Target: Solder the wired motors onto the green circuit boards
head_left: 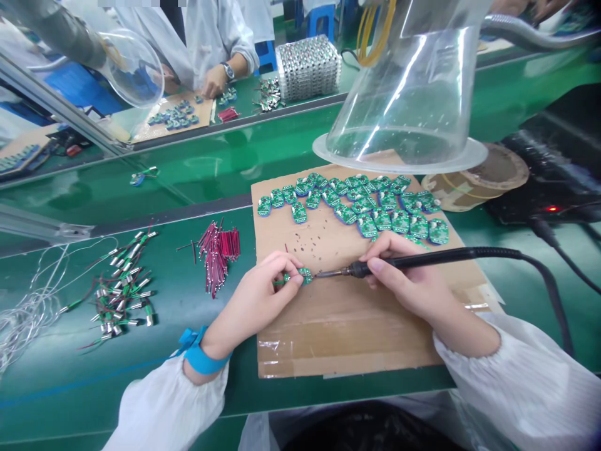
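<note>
My left hand [263, 291] pinches a small green circuit board [304, 274] against the cardboard sheet [338, 319]. My right hand [408, 279] grips a black soldering iron [422, 258] like a pen, its metal tip touching the board's right edge. The iron's black cable runs off to the right. Several more green boards [366, 203] lie in a cluster at the far end of the cardboard. A blue wrist strap [200, 354] circles my left wrist.
Red wire pieces [218, 254] and small cylindrical parts with wires [122, 285] lie on the green bench to the left. A clear fume hood [404, 94] hangs above the cardboard's far edge. A solder spool [483, 178] sits to the right. Another person [216, 56] works across the conveyor.
</note>
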{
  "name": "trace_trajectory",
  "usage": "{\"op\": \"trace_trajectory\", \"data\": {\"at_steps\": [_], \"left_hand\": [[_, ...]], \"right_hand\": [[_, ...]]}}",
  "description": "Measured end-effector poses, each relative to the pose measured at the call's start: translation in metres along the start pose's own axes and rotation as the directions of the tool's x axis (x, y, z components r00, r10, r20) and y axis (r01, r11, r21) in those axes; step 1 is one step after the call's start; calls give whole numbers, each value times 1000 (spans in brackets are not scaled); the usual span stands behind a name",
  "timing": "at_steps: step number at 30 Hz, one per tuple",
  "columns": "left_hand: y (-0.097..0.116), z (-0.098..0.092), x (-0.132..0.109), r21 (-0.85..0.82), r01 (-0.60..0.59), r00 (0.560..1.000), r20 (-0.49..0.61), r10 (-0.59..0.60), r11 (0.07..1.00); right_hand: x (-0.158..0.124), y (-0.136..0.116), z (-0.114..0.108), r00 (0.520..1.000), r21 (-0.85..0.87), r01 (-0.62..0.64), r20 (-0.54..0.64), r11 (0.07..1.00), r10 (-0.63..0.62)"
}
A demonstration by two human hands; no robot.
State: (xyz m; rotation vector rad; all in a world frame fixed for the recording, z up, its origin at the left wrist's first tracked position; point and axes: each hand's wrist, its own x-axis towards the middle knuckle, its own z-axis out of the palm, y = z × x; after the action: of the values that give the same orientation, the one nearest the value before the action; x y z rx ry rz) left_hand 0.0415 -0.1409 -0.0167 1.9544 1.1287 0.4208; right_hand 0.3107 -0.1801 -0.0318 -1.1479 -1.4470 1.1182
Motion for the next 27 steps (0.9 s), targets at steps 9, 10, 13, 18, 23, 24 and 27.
{"op": "trace_trajectory", "data": {"at_steps": [9,10,13,18,23,24,27], "left_hand": [[-4,6,0,-19,12,999,-44,-13,1000],[-3,5,0,-19,13,999,-42,-14,1000],[-4,5,0,-17,21,999,-35,-22,1000],[-4,4,0,-11,23,999,-25,-24,1000],[-4,2,1,-5,29,1000,-9,-29,1000],[-4,2,1,-6,28,1000,-6,-28,1000],[-3,1,1,-7,21,1000,-4,-21,1000]], "right_hand": [[1,1,0,999,-28,26,21,999,-25],[1,1,0,999,-29,31,21,999,-30],[1,1,0,998,-36,52,28,998,-51],[1,2,1,998,-34,49,49,998,-47],[0,3,0,998,-46,52,39,998,-50],[0,3,0,998,-48,52,37,997,-50],[0,2,-1,998,-57,51,42,997,-49]]}}
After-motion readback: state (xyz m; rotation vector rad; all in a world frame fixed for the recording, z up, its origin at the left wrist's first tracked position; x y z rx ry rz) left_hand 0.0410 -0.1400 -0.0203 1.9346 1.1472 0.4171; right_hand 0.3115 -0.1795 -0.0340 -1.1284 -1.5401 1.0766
